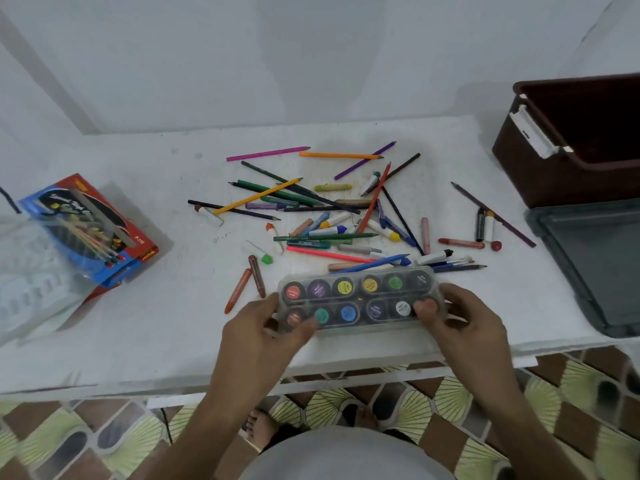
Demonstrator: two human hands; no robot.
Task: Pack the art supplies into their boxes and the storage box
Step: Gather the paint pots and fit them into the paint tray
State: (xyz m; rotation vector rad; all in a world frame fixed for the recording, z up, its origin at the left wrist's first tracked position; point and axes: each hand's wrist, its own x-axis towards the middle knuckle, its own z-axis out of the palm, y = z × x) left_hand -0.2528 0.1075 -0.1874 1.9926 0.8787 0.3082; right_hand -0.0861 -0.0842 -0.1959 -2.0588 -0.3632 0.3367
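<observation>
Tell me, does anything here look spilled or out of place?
Yes. Pencils and crayons lie scattered across the table, crossing one another, none boxed. One red cap sits loose beside a red crayon. The paint set looks intact.

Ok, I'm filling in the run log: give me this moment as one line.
step: paint set | left hand: grips left end | right hand: grips right end | paint set: at table's near edge | storage box: open, far right | pencils: loose

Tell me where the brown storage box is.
Head view, far right: the brown storage box stands at the table's back corner, behind the grey lid.
</observation>
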